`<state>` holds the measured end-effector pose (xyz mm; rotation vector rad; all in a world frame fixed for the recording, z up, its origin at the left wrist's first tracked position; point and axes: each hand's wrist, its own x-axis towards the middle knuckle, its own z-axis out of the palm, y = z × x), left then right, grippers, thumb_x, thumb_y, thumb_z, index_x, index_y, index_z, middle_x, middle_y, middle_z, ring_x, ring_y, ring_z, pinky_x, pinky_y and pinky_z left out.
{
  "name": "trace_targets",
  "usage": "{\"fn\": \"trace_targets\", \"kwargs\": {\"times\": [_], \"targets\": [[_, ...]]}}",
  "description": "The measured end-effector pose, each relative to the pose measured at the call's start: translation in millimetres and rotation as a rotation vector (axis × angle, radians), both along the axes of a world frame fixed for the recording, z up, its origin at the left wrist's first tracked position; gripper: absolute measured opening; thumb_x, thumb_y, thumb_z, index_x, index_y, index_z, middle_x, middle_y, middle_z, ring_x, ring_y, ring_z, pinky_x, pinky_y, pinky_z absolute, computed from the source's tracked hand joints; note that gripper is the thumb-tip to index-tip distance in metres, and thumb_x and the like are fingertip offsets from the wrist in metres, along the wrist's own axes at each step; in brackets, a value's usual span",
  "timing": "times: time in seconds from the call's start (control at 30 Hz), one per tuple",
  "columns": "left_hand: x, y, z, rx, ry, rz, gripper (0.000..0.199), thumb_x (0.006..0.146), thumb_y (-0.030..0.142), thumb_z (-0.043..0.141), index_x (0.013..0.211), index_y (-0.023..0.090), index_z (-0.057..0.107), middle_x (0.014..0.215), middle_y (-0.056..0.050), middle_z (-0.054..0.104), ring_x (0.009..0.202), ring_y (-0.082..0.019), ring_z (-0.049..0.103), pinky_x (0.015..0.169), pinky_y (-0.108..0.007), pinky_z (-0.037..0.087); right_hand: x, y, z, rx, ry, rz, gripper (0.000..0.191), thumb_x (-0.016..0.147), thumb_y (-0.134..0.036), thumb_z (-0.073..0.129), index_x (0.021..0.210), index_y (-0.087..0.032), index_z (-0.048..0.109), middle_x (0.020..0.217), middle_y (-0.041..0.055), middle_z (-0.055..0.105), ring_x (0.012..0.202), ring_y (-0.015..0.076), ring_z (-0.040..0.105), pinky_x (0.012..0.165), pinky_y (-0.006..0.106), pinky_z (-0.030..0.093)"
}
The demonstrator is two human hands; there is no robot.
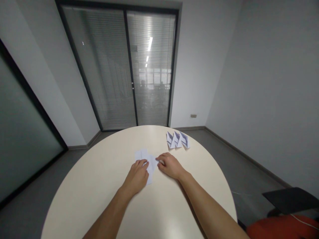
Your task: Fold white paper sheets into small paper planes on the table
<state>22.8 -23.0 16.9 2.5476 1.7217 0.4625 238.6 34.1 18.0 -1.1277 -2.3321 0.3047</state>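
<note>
A white sheet of paper (152, 162), with fold lines showing, lies on the round cream table (99, 186). My left hand (138, 173) rests on its lower left part, the fingers apart and laid over it, covering some of the sheet. At the right edge of the paper is my right hand (170, 164), palm down; its index fingertip touches or nearly touches that edge, and the thumb sits just below with a gap between them. Beyond my right hand, three folded paper pieces (177, 140) with pointed corners stand in a row close to the table's far right rim.
Behind the table stands a dark-framed glass door (152, 73) with blinds. To the lower right are a black flat panel (291, 199) and a red-orange seat (281, 227), with a thin white cable across it. A grey wall (269, 93) runs along the right.
</note>
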Motion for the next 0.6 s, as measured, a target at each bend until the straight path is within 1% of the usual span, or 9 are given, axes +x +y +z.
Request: {"fn": "trace_targets", "kwargs": {"times": [0.1, 0.17, 0.23, 0.37, 0.5, 0.6], "targets": [[1, -2, 2.6, 0.008, -0.019, 0.004, 0.043, 0.097, 0.033, 0.045, 0.131, 0.014, 0.063, 0.139, -0.015, 0.061, 0.127, -0.030, 0.053, 0.109, -0.046, 0.042, 0, -2, 2.1, -0.014, 0.018, 0.006, 0.033, 0.088, -0.024, 0.061, 0.118, -0.018, 0.075, 0.112, 0.0111, 0.073, 0.109, 0.0236, 0.062, 0.098, 0.034, 0.046], [1, -3, 3.1, 0.012, -0.022, -0.007, 0.048, 0.096, 0.043, 0.049, 0.132, 0.013, 0.063, 0.139, -0.016, 0.061, 0.128, -0.032, 0.054, 0.111, -0.047, 0.041, -1, -3, 4.2, -0.017, 0.030, 0.014, 0.032, 0.089, -0.025, 0.062, 0.117, -0.018, 0.075, 0.109, 0.0109, 0.072, 0.107, 0.0233, 0.062, 0.097, 0.034, 0.046], [0, -3, 3.0, 0.018, -0.024, -0.017, 0.052, 0.094, 0.047, 0.054, 0.132, 0.013, 0.063, 0.140, -0.017, 0.061, 0.129, -0.033, 0.054, 0.112, -0.048, 0.039, -1, -4, 5.9, -0.012, 0.043, 0.025, 0.029, 0.090, -0.026, 0.063, 0.115, -0.018, 0.075, 0.107, 0.0103, 0.071, 0.105, 0.0229, 0.062, 0.095, 0.033, 0.046], [-1, -2, 1.2, 0.033, -0.047, -0.025, 0.047, 0.093, 0.042, 0.057, 0.131, 0.015, 0.064, 0.141, -0.016, 0.061, 0.131, -0.032, 0.055, 0.116, -0.050, 0.035, -2, -5, 7.2, 0.010, 0.064, 0.056, 0.021, 0.091, -0.030, 0.066, 0.105, -0.019, 0.077, 0.099, 0.0089, 0.070, 0.101, 0.0229, 0.062, 0.091, 0.033, 0.047], [-3, 0, -0.9, 0.028, -0.088, -0.036, 0.038, 0.094, 0.037, 0.055, 0.126, 0.019, 0.067, 0.134, -0.013, 0.065, 0.124, -0.030, 0.060, 0.111, -0.045, 0.041, -4, -5, 8.9, 0.020, 0.080, 0.088, 0.015, 0.091, -0.032, 0.067, 0.094, -0.020, 0.076, 0.095, 0.0078, 0.070, 0.099, 0.0232, 0.062, 0.089, 0.034, 0.048], [-4, 1, -1.5, 0.015, -0.107, -0.052, 0.036, 0.095, 0.032, 0.052, 0.126, 0.020, 0.066, 0.133, -0.012, 0.065, 0.122, -0.028, 0.060, 0.109, -0.042, 0.044, -4, -7, 11.4, 0.025, 0.097, 0.110, 0.013, 0.091, -0.032, 0.068, 0.090, -0.020, 0.074, 0.097, 0.0080, 0.070, 0.102, 0.0233, 0.062, 0.090, 0.034, 0.048]]}}
